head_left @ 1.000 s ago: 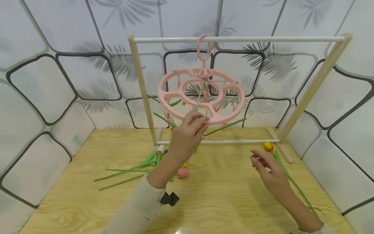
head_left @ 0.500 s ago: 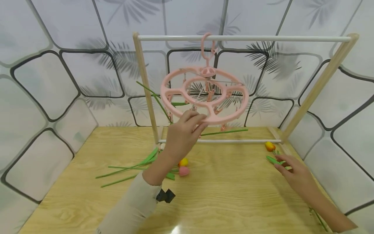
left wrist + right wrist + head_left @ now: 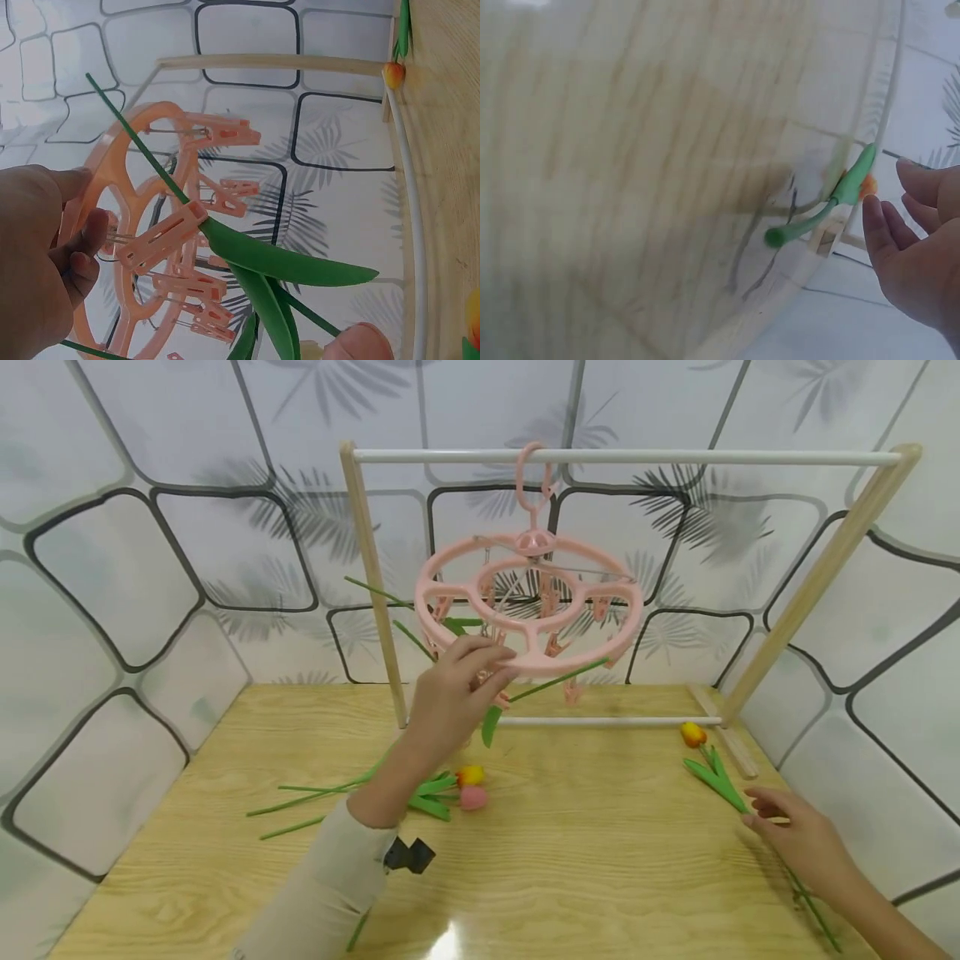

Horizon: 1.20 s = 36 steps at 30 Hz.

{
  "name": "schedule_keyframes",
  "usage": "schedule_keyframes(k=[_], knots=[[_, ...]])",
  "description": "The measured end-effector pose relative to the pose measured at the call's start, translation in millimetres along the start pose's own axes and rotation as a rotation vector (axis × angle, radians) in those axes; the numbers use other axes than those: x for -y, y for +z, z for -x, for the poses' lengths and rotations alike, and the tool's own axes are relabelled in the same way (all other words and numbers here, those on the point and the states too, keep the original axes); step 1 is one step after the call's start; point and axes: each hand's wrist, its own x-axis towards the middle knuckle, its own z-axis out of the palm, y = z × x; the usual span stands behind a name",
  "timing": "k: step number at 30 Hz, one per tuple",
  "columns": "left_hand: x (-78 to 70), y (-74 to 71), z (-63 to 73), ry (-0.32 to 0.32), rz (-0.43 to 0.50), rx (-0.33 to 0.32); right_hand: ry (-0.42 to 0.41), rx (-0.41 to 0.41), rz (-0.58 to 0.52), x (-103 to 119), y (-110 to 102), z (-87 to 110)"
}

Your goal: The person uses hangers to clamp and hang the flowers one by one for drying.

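In the head view, my left hand (image 3: 457, 693) pinches the front rim of a pink round clip hanger (image 3: 532, 642). The left wrist view shows thumb and fingers on either side of that rim. A clip (image 3: 161, 236) there grips an artificial tulip with green leaves (image 3: 292, 259) and a pinkish bloom (image 3: 364, 343), hanging head down. My right hand (image 3: 802, 843) is low at the right, its fingertips beside the stem of a yellow-orange tulip (image 3: 693, 735) lying on the table. In the right wrist view, thumb and fingers stand apart near its green leaf (image 3: 855, 176); contact is unclear.
The hanger hooks over the white top bar (image 3: 675, 457) of a rack with wooden side posts (image 3: 817, 585). More tulips lie at the left, among them a pink bloom (image 3: 473, 798) and a yellow one (image 3: 470, 776). Patterned wall panels (image 3: 97, 593) enclose the wooden table (image 3: 600, 860).
My right hand has moved right and nearer me, from above the table to along the tulip's stem. The hanger has turned a little, its clipped stems shifting, and my left hand has slid slightly left.
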Motion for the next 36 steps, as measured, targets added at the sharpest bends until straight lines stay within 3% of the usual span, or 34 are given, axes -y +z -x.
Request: schedule_keyframes(k=[9, 13, 23, 29, 36], knots=[[9.1, -10.8, -4.9, -0.012, 0.059, 0.019, 0.145, 0.154, 0.075, -21, -10, 13.8], [12.5, -13.0, -5.5, -0.034, 0.112, 0.027, 0.172, 0.2, 0.091, -27, -12, 19.6], [20.1, -18.5, -5.4, -0.127, 0.219, 0.056, 0.169, 0.208, 0.129, -33, -8, 25.6], [22.0, -21.1, -7.3, -0.151, 0.21, 0.064, 0.192, 0.246, 0.136, -32, -9, 24.0], [25.8, -28.2, -9.8, -0.227, 0.219, 0.114, 0.187, 0.262, 0.153, -33, -9, 22.9]])
